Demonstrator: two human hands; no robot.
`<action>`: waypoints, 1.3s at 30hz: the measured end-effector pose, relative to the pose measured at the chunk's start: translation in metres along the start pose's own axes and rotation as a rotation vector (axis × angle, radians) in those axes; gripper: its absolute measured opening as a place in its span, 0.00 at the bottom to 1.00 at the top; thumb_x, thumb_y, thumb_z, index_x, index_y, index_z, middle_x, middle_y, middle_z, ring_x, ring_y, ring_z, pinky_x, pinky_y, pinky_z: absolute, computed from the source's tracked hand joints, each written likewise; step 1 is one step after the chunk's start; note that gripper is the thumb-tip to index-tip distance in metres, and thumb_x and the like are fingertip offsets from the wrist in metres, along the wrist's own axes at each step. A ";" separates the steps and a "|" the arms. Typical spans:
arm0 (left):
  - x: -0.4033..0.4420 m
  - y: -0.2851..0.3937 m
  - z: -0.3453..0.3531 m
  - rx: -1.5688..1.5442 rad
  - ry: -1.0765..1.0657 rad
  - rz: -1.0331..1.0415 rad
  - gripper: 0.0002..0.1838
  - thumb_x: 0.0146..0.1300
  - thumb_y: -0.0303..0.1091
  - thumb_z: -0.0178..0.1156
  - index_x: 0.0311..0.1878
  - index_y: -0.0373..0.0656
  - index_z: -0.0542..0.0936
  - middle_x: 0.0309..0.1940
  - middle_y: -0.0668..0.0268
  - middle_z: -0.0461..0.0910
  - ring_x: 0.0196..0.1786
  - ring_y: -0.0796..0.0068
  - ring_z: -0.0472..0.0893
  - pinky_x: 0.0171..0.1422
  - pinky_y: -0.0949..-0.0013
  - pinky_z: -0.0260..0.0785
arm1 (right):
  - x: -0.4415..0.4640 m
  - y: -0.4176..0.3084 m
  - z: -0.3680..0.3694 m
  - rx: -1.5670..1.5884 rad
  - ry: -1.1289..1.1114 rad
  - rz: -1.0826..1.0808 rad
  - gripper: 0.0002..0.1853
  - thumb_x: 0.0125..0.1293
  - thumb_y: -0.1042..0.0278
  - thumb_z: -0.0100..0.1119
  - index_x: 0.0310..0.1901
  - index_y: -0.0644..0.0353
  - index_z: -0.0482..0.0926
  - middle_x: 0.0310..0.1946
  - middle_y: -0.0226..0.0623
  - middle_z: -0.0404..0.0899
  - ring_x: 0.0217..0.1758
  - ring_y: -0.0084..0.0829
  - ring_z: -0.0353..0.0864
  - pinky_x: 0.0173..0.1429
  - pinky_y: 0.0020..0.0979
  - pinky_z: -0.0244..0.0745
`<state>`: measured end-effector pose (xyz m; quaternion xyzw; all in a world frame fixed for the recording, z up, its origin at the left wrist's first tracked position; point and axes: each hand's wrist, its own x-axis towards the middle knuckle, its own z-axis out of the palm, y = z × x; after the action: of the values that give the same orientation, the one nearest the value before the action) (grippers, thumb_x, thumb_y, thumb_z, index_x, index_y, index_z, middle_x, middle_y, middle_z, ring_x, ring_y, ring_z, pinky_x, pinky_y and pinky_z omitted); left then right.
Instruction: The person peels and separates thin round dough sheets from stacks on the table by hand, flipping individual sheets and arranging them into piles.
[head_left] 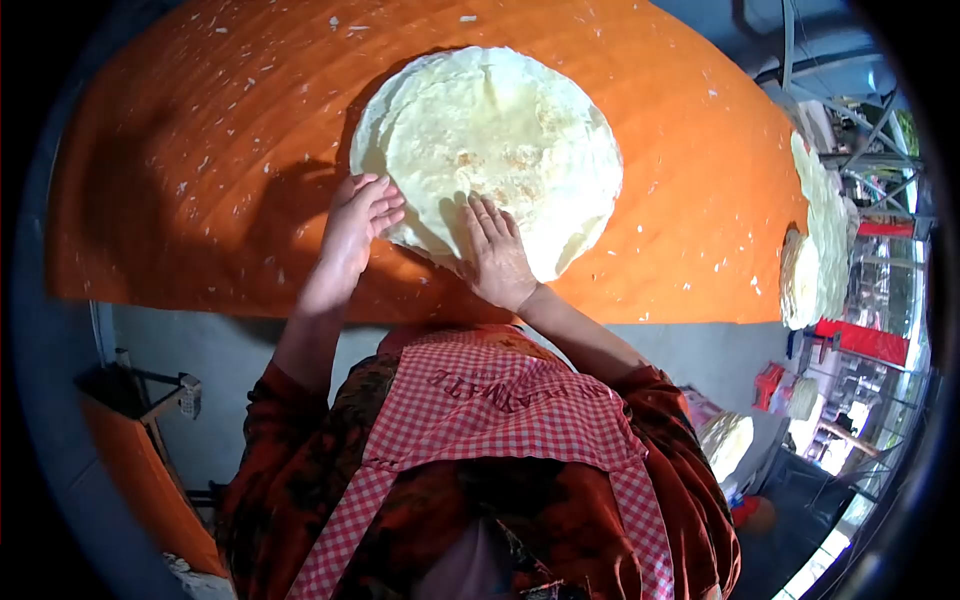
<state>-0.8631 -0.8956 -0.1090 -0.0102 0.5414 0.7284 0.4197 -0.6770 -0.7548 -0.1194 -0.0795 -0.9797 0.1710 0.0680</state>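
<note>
A stack of large round flatbreads (510,130), pale with a few browned spots, lies on the orange tabletop (690,200). My right hand (497,255) rests on the near part of the top flatbread, palm down, its fingers stretched forward. At the left edge of the stack is my left hand (362,220), turned sideways with its fingers extended and slightly bent. Nothing shows in its grasp, and whether the fingertips touch the flatbread is hard to tell.
White flakes are scattered over the tabletop. More stacked flatbreads (800,275) sit at its right end, with another pile (725,443) lower right. An orange-sided piece of furniture (150,480) stands lower left. The table's near edge runs by my apron (500,400).
</note>
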 end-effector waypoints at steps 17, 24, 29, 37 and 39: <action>0.007 -0.051 0.001 -0.063 0.133 0.098 0.15 0.61 0.29 0.59 0.48 0.41 0.66 0.43 0.62 0.72 0.45 0.65 0.77 0.52 0.63 0.75 | 0.066 0.006 -0.113 -0.140 0.307 0.016 0.17 0.51 0.80 0.47 0.41 0.59 0.80 0.32 0.51 0.80 0.34 0.46 0.81 0.40 0.42 0.76; 0.010 -0.050 0.001 -0.143 0.060 0.000 0.14 0.62 0.29 0.57 0.48 0.37 0.67 0.41 0.62 0.71 0.42 0.64 0.77 0.49 0.62 0.76 | 0.044 0.027 0.025 -0.026 0.196 0.133 0.12 0.53 0.74 0.49 0.41 0.62 0.76 0.39 0.47 0.79 0.44 0.46 0.79 0.46 0.40 0.76; 0.019 -0.056 -0.001 -0.206 -0.086 -0.050 0.14 0.62 0.31 0.57 0.49 0.39 0.68 0.45 0.57 0.71 0.49 0.57 0.75 0.52 0.56 0.74 | 0.042 0.020 0.041 -0.108 0.133 0.010 0.19 0.55 0.73 0.50 0.50 0.65 0.72 0.50 0.46 0.75 0.57 0.43 0.73 0.57 0.38 0.72; 0.015 -0.029 -0.002 -0.228 -0.153 0.088 0.21 0.64 0.42 0.57 0.56 0.42 0.70 0.53 0.58 0.73 0.59 0.61 0.72 0.62 0.55 0.66 | 0.094 0.085 -0.006 -0.029 0.057 0.343 0.08 0.53 0.73 0.51 0.27 0.64 0.81 0.26 0.54 0.79 0.31 0.51 0.81 0.38 0.47 0.75; 0.054 -0.046 -0.045 -0.181 0.278 0.256 0.23 0.62 0.38 0.59 0.58 0.39 0.70 0.53 0.60 0.74 0.52 0.64 0.76 0.62 0.61 0.67 | 0.126 0.091 -0.106 -0.157 0.140 0.381 0.10 0.56 0.73 0.50 0.35 0.65 0.81 0.30 0.54 0.81 0.32 0.44 0.83 0.36 0.41 0.75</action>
<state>-0.8898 -0.8962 -0.1887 -0.0792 0.5235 0.8130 0.2423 -0.7711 -0.6136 -0.0383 -0.2800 -0.9501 0.0982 0.0960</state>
